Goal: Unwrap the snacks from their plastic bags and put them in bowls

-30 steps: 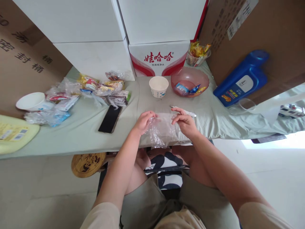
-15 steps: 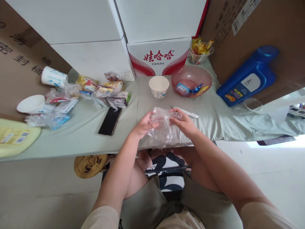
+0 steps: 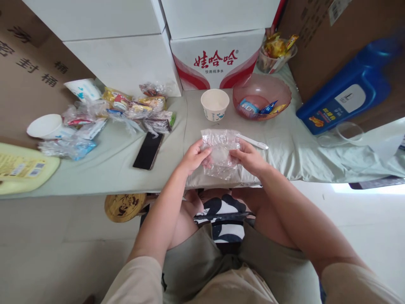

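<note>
A crinkled clear plastic bag (image 3: 221, 145) is stretched between my two hands, just above the table's near edge. My left hand (image 3: 194, 157) grips its left side, thumb on top. On the right side, my right hand (image 3: 249, 157) pinches it the same way. Behind my right fingers lies a white slim tool (image 3: 257, 142), partly covered, so its kind is unclear. Beyond the bag stands a white paper cup (image 3: 215, 104) with a blue print, upright. A pink translucent bowl (image 3: 243, 88) to its right holds several small wrapped packets.
To the left lie a black phone (image 3: 148, 150), several wrapped snacks (image 3: 126, 107) and two tipped paper cups. A blue bottle (image 3: 344, 90) leans at the right beside a clear plastic cup (image 3: 348, 133). White cartons (image 3: 218, 63) line the back. A wooden stool (image 3: 125, 207) stands below.
The bag was bunched up and is now spread flatter between my hands. My right fingers have closed onto its edge. The view has shifted slightly.
</note>
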The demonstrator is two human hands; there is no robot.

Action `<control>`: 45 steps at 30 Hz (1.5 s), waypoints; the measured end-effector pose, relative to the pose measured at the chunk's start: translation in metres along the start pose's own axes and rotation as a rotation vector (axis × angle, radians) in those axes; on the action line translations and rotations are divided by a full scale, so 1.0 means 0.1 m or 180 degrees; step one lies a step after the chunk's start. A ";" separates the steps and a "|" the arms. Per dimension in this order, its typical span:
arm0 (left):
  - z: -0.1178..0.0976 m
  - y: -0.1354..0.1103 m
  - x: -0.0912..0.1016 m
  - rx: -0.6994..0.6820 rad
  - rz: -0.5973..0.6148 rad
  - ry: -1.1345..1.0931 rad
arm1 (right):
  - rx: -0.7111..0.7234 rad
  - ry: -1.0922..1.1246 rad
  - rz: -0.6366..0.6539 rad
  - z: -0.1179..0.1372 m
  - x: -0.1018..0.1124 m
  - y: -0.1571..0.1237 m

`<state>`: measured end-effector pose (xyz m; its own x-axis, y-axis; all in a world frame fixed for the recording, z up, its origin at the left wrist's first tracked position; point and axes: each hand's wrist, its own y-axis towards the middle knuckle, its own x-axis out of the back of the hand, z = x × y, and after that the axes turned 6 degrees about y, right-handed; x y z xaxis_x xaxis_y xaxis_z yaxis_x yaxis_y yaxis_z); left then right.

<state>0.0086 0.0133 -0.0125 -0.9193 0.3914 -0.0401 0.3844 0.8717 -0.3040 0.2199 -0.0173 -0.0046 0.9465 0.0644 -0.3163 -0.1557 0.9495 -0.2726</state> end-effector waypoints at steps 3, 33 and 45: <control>-0.02 -0.02 0.07 -0.0092 -0.0004 -0.0568 | 0.0237 0.0304 -0.0043 0.03 -0.02 -0.01; 0.00 0.07 -0.18 -0.0838 -0.0320 0.0137 | 0.1333 -0.0920 -0.0624 -0.18 -0.23 0.03; -0.21 0.14 0.07 -0.0811 -0.0319 -0.0728 | 0.1751 -0.3795 -0.0908 1.04 -0.43 1.52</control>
<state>0.0090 0.0348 0.0025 -0.9375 0.2492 -0.2428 0.2734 0.9593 -0.0712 0.1849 0.1560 0.0626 0.6374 -0.1958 0.7452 -0.0467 0.9556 0.2911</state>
